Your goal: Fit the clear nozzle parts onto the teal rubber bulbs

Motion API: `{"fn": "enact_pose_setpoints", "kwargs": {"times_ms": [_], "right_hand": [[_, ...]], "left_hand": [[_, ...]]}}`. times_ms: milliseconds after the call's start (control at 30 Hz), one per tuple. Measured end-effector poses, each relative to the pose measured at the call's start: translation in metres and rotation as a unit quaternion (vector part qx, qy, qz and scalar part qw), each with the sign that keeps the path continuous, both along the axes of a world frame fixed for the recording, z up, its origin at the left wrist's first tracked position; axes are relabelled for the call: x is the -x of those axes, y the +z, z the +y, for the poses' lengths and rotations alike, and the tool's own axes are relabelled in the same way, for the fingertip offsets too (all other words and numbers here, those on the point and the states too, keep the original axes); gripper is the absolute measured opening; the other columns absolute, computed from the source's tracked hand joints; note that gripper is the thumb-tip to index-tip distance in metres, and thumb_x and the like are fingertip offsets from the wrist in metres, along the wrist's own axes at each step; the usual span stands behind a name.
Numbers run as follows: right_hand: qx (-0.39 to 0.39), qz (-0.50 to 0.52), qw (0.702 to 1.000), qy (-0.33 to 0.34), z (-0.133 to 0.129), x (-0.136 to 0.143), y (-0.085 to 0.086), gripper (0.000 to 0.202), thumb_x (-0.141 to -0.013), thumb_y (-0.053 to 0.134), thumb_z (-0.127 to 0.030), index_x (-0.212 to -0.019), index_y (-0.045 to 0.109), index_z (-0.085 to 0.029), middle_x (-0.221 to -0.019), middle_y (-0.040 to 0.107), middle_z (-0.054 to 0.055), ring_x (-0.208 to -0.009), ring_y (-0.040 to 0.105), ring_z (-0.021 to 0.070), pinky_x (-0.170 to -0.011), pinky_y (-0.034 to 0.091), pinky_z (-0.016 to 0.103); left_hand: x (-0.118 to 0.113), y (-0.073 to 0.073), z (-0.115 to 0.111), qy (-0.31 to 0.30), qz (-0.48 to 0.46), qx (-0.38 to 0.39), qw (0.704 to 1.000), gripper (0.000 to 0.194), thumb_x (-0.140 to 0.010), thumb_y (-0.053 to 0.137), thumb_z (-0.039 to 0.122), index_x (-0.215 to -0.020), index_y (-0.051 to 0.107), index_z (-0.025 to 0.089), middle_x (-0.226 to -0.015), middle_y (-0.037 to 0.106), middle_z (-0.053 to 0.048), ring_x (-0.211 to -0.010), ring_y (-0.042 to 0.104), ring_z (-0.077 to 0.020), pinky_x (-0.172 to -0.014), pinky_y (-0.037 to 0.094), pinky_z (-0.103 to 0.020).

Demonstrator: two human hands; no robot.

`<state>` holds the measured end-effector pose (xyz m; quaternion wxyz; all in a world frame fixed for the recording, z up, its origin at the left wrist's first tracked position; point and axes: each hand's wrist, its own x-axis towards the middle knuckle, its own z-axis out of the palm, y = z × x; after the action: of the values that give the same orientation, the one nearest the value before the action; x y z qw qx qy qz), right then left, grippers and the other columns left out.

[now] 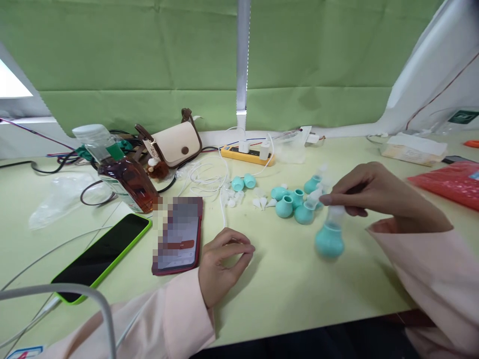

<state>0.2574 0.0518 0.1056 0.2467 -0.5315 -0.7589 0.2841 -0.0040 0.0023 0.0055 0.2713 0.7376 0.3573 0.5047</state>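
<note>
My right hand (368, 194) is closed, thumb and fingers pinched at the clear top of a teal bulb nasal aspirator (329, 240). The bulb hangs below the fingers, slightly blurred, close over the table. To its left lies a cluster of teal bulbs (284, 207), some with open necks and some fitted with clear nozzles (312, 201). My left hand (227, 262) rests on the table beside a phone in a red case (198, 234). Its thumb and forefinger curl together in a pinch, and nothing shows between them.
Loose white tips (263, 203), clear pieces (232, 199) and two more teal bulbs (243, 183) lie mid-table. A green-cased phone (105, 254), a bottle (127, 179) and a cream bag (177, 144) are left. Behind sits a yellow power strip (232, 155); right, a red packet (449, 182).
</note>
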Motion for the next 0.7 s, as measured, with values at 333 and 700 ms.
{"fn": "enact_pose_setpoints", "kwargs": {"times_ms": [333,700], "right_hand": [[-0.047,-0.147,0.975,-0.158,0.023,-0.042,0.001,0.041,-0.059,0.056,-0.051,-0.051,0.061,-0.011,-0.040,0.048,0.002,-0.037,0.034,0.0035,-0.040,0.030,0.021],[-0.096,-0.194,0.960,-0.179,0.028,-0.041,-0.004,0.046,-0.060,0.052,-0.056,-0.053,0.060,-0.011,-0.043,0.046,0.003,-0.039,0.034,0.0054,-0.039,0.026,0.024]], "left_hand": [[0.000,0.001,0.002,0.014,0.017,0.007,1.000,0.016,-0.069,0.052,0.007,-0.071,0.064,0.017,-0.071,0.058,-0.005,-0.069,0.055,-0.0143,-0.062,0.046,-0.027],[0.000,0.001,0.002,0.019,0.018,0.012,1.000,0.016,-0.068,0.050,0.004,-0.071,0.060,0.016,-0.070,0.058,-0.004,-0.069,0.055,-0.0142,-0.062,0.045,-0.027]]}}
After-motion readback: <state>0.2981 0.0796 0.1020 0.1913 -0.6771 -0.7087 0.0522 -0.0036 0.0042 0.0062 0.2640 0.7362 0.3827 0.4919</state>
